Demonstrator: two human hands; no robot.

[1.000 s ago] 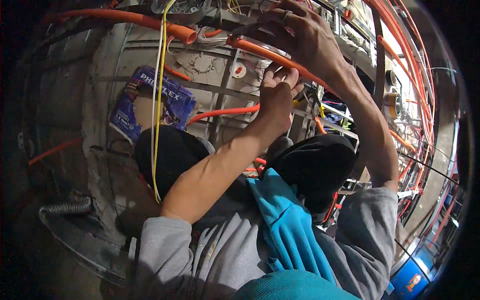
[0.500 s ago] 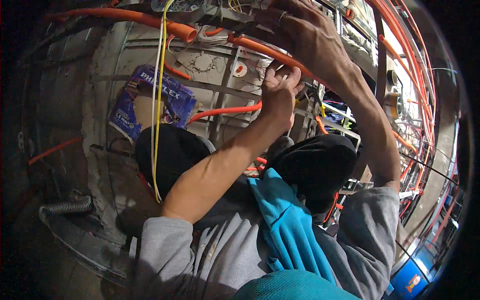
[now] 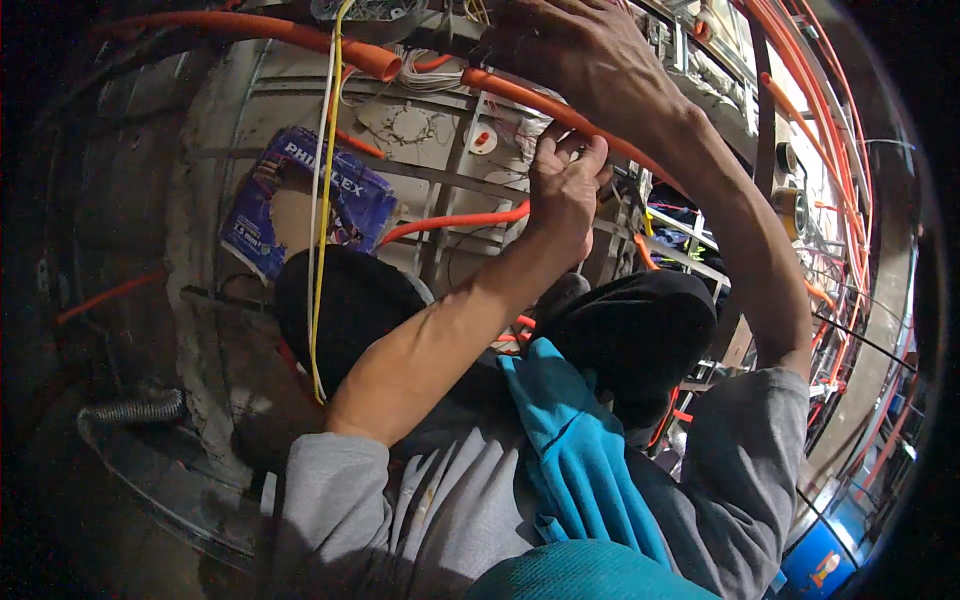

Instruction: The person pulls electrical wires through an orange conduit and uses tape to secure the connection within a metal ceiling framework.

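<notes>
My left hand [image 3: 568, 195] is raised with its fingers curled against the underside of an orange conduit [image 3: 535, 100], thumb and forefinger close together; what its fingertips touch on the far side is hidden. Above it, my right hand [image 3: 605, 75] reaches over the same conduit toward a dark metal channel [image 3: 452, 38] at the top. The right fingers are bent and lost in shadow, so whether they hold anything does not show. Left of the conduit's end, a wider orange pipe [image 3: 375, 62] lies open-ended near a bundle of white wires [image 3: 428, 78].
A torn blue-purple box [image 3: 345, 190] lies left of my knees. Yellow wire [image 3: 322, 230] and white wire hang down in front of it. Orange conduits [image 3: 830, 110] run along the right side, near rolls of tape [image 3: 790, 212]. A blue container [image 3: 825, 555] stands at lower right.
My right hand has shifted slightly left and up along the channel. My left hand stays at nearly the same spot under the conduit.
</notes>
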